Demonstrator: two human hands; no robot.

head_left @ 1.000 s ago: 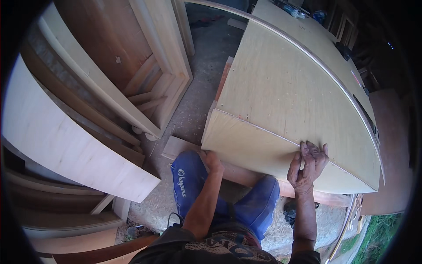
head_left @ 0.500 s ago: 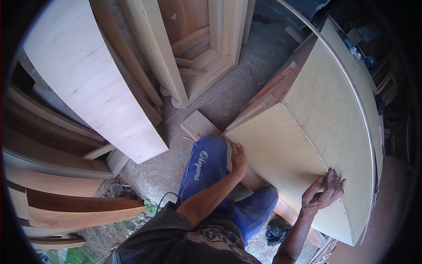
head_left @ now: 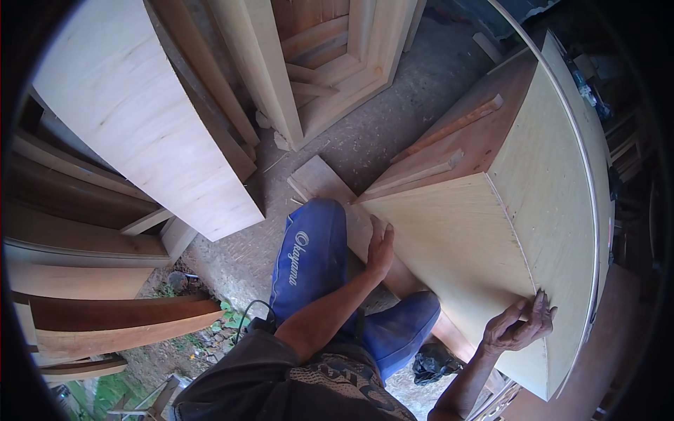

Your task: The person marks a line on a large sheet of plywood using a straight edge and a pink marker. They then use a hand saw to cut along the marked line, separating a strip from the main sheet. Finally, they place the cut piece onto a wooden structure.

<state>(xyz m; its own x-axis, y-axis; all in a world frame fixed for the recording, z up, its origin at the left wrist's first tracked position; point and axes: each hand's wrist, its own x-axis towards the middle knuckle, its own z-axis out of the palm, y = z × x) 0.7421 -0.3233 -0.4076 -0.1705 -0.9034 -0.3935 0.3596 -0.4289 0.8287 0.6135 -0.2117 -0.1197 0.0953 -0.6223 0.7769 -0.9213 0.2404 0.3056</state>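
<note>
A large pale plywood panel [head_left: 449, 238] is part of a box-like wooden piece in front of me, on the right. It meets a second pale panel [head_left: 554, 161] along a rough seam. My left hand [head_left: 380, 249] holds the near panel's lower left edge, fingers bent against it. On the seam farther right rests my right hand [head_left: 518, 325], its fingers bent and partly apart, tips touching the joint. No tool shows in it. A reddish-brown side of the box [head_left: 484, 133] carries wooden strips [head_left: 449, 130].
A long pale board [head_left: 147, 119] leans at the left, beside wooden frames [head_left: 337, 105]. Curved planks [head_left: 126, 330] are stacked at the lower left. A short board [head_left: 319, 181] lies by my knee. A thin pale strip [head_left: 572, 112] arcs along the box's far side. A black plastic bag [head_left: 432, 366] lies below.
The box's brown side shows more, and the seam sits farther right in view. My right hand stays at the seam, lower in the picture. The left hand remains at the panel's edge.
</note>
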